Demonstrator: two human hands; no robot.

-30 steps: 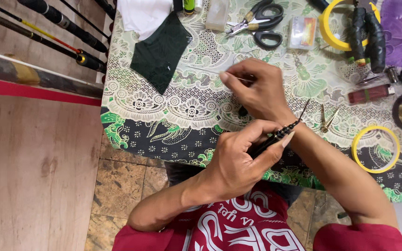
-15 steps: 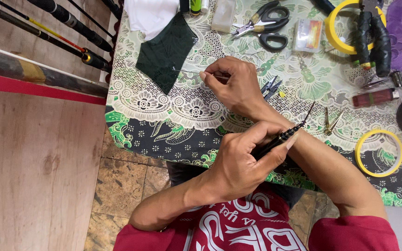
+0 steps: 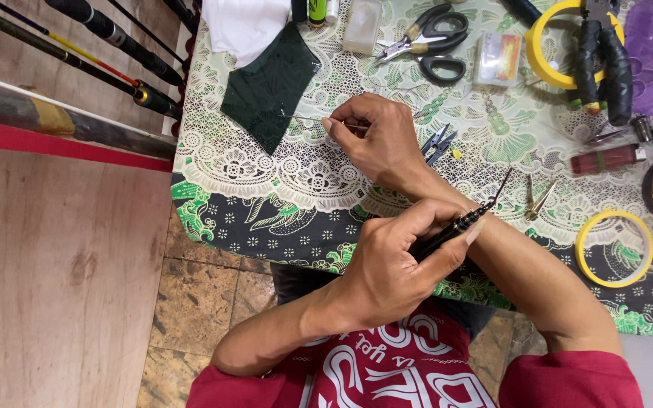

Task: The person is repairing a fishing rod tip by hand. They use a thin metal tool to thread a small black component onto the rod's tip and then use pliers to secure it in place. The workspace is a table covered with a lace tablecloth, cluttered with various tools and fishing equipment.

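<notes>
Left hand [image 3: 387, 276], lower centre of frame, closed around a slim black rod piece [image 3: 459, 224] whose thin tip points up-right across the right forearm. Right hand [image 3: 376, 140], upper centre, fingers pinched narrow on a fine wire or thread [image 3: 307, 119] lying over the patterned worktop [image 3: 213, 177]; too thin to tell which. Small blue clippers [image 3: 436, 142] just beside the right wrist. Dark green cloth [image 3: 270, 87] at the thread's far end, upper left.

Risks, as judged:
- Arms cross, so the rod tip could catch the forearm or snag the thread.
- The thread is hard to see on busy lace and may slip the pinch.
- The wrist could knock the clippers.
- Scissors [image 3: 428, 41] and the yellow tape ring [image 3: 614, 249] crowd the space nearby.
</notes>
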